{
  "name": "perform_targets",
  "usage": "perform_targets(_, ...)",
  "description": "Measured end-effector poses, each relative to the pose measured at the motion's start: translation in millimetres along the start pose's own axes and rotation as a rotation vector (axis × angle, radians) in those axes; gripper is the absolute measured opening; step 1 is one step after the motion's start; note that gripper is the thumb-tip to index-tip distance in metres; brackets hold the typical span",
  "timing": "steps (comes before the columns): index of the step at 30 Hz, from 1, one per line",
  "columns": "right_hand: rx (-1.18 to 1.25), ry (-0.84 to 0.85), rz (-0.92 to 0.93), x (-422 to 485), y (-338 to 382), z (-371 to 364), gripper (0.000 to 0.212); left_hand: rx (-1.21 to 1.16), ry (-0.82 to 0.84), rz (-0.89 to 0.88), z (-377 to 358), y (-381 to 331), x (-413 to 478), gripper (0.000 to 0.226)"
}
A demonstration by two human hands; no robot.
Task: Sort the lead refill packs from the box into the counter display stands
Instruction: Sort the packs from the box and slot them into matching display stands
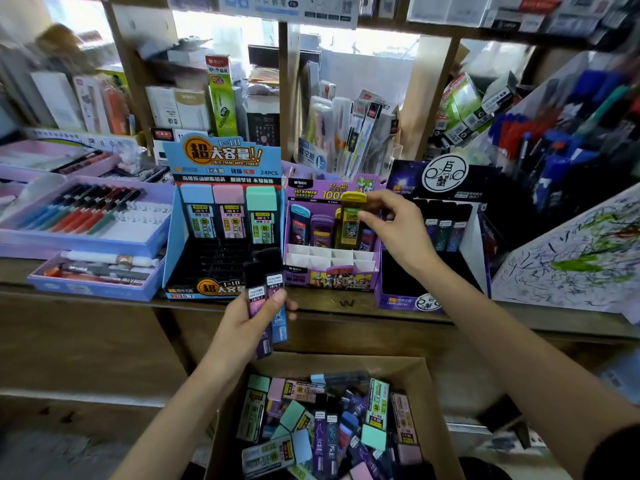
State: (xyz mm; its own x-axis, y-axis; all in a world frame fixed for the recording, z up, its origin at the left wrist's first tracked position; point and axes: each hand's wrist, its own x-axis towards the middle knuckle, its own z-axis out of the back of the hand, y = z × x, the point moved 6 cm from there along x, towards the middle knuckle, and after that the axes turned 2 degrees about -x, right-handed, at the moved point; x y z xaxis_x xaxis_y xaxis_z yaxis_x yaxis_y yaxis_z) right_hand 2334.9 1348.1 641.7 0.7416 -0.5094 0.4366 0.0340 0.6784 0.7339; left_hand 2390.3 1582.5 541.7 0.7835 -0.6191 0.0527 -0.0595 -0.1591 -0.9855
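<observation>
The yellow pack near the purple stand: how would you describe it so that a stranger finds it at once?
On the wooden counter, find the purple display stand in the middle of three. Over its back row, the right hand pinches the yellow pack upright. It alone has a yellow cap and green label; its neighbours are blue and purple.

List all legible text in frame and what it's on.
"超大容量!!", "1=10", "2B/0.7MM MPR-2086A", "24PCS": blue display stand header.
"ULTRAMAN", "0.7mm HB": purple display stand.
"2B/0.7": slim packs in the left hand.
"G-5": tall green box at the back.
Too blurred: yellow pack in the right hand, dark stand, loose packs in the cardboard box.
</observation>
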Motion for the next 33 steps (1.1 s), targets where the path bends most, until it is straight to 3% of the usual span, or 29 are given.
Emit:
perform_targets(7, 0.027, -0.008, 0.034, 2.7, 6.7, -3.5, 0.029, -0.017, 0.007, 0.019, -1.8, -0.8, 1.6, 0.031)
perform_targets(13, -0.415, 0.036, 0.131, -0.3, 1.2, -16.6, 0.026, -0.005, 0.020, 0.023, -4.1, -3.2, -0.9, 0.033)
perform_targets(17, -0.450, -0.006, 0.144, -6.1, 10.9, -13.4, 0.034, -0.047, 0.055, 0.035, -9.2, -8.7, -2.6, 0.039)
perform_targets(20, -0.324, 0.002, 0.246, -22.7, 35.2, -13.6, 0.021, -0.060, 0.061, 0.034, -11.3, -12.9, -3.3, 0.044)
perform_targets(22, -0.106, 0.181, 0.174, -38.6, 45.1, -26.2, 0.012, -0.056, 0.066, 0.033, -12.4, -15.6, -3.3, 0.044)
perform_targets(25, 0.118, 0.423, -0.014, -60.6, 49.6, -56.0, 0.016, -0.063, 0.076, 0.028, -13.1, -19.5, -3.2, 0.041)
perform_targets(29, 0.315, 0.444, -0.100, -67.0, 58.5, -79.6, 0.011, -0.068, 0.067, 0.024, -5.9, -24.6, -4.4, 0.038)
perform_targets(33, 0.317, 0.475, -0.082, -62.6, 71.7, -96.0, 0.010, -0.044, 0.031, -0.005, 12.0, -32.2, -5.1, 0.032)
